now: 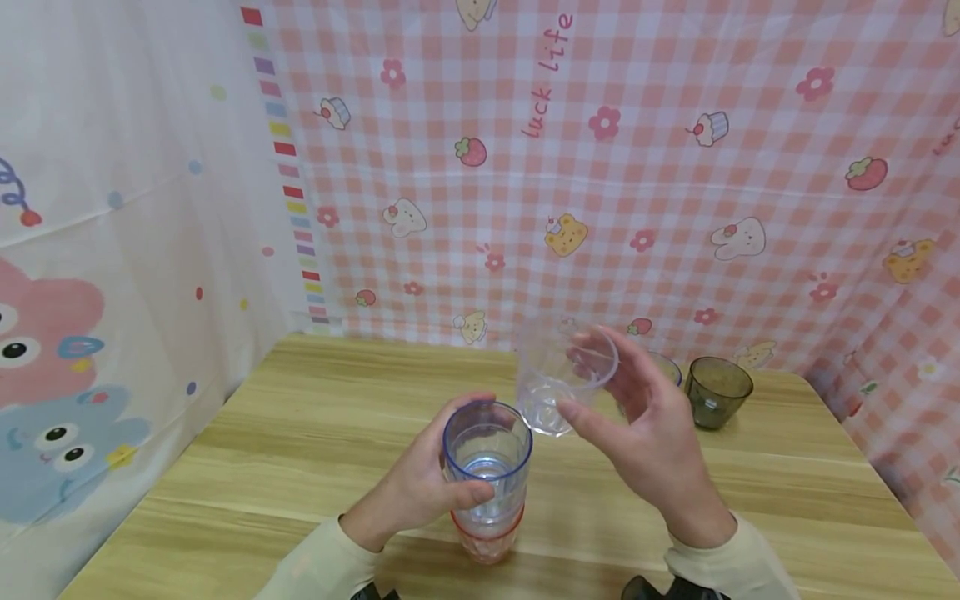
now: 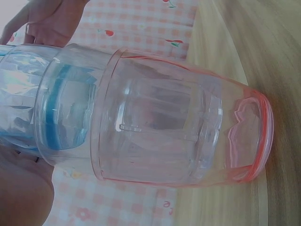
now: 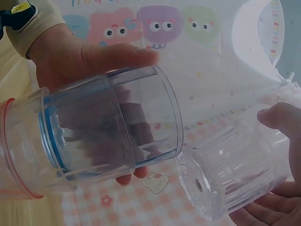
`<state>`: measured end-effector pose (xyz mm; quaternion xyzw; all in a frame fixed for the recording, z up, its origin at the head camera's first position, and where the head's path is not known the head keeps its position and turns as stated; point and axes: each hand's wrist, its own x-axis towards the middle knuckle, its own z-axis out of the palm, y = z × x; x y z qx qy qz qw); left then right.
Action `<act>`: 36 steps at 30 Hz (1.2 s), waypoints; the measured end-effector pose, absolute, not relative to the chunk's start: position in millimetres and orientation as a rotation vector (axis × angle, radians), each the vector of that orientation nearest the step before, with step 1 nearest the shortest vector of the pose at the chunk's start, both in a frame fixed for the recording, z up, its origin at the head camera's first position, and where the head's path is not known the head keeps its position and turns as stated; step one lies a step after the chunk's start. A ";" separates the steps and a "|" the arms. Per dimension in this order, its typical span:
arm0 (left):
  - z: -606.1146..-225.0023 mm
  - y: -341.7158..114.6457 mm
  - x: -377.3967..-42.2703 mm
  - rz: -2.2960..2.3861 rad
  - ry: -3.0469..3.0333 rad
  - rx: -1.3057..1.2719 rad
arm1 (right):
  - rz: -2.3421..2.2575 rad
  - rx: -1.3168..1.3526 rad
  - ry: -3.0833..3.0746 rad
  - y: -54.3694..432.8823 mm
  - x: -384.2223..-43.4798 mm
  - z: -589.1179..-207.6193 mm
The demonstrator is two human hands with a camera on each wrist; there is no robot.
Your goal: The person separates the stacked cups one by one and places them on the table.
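My left hand (image 1: 420,492) grips a clear blue-rimmed cup (image 1: 504,493) at the top of an upright stack, fingers and thumb around its sides. Below it in the stack sits a clear colourless cup (image 2: 89,157), and at the bottom a reddish clear cup (image 2: 230,108) with its base at the wooden table. To the right, my right hand (image 1: 660,442) holds another clear colourless cup (image 1: 534,375) between thumb and fingers. That cup tilts, its mouth turned toward the right palm, and its base (image 3: 200,183) is right beside the blue-rimmed cup's rim.
Behind my right hand, toward the back right of the table (image 1: 315,433), stands a smoky grey-brown cup (image 1: 718,400). Next to it a blue-rimmed cup (image 1: 669,367) is partly hidden by the hand. A pink checked cloth (image 1: 495,208) hangs at the back.
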<state>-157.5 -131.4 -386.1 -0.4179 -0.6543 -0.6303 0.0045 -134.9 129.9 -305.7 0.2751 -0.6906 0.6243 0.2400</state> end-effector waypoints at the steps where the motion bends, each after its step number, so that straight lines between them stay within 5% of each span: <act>1: -386.0 -131.3 -157.4 -1.977 -2.049 -1.307 | 1.704 0.746 -1.895 130.4 -135.1 -305.9; 36: -387.4 -131.2 -158.3 -1.989 -2.033 -1.318 | 1.779 0.479 -2.156 143.9 -150.4 -344.0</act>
